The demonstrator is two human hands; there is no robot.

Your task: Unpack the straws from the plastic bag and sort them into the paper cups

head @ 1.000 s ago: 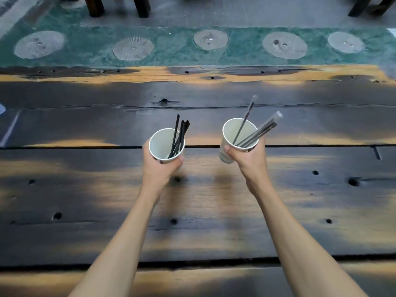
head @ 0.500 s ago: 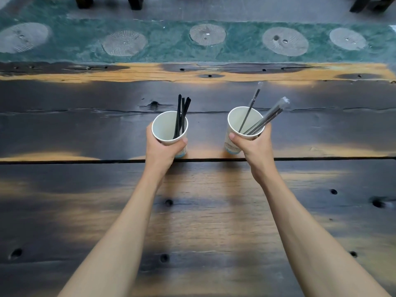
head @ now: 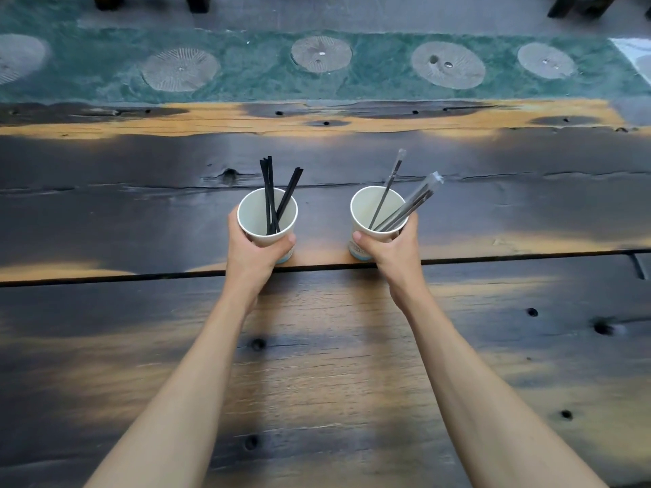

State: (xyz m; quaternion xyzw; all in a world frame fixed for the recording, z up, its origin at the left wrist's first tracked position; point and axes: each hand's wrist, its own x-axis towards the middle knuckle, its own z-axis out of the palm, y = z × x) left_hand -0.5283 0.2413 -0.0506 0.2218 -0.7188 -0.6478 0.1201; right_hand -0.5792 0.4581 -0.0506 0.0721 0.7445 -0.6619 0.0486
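Two white paper cups stand side by side on the dark wooden table [head: 317, 364]. The left cup [head: 252, 216] holds several bare black straws [head: 270, 191] that stick up past its rim. My left hand [head: 252, 257] is wrapped around that cup from the near side. The right cup [head: 364, 213] holds several straws in clear wrappers [head: 410, 204], leaning to the right. My right hand [head: 394, 250] grips this cup from the near right side. No plastic bag is in view.
The table is made of dark planks with knot holes and a seam [head: 105, 276] running across just in front of the cups. Beyond its far edge lies a green floor strip [head: 246, 68] with round grey discs. Dark furniture legs [head: 197, 1] stand at the top.
Both hands carried the cups away from me and lowered them onto the table. The black straws in the left cup have spread apart a little.
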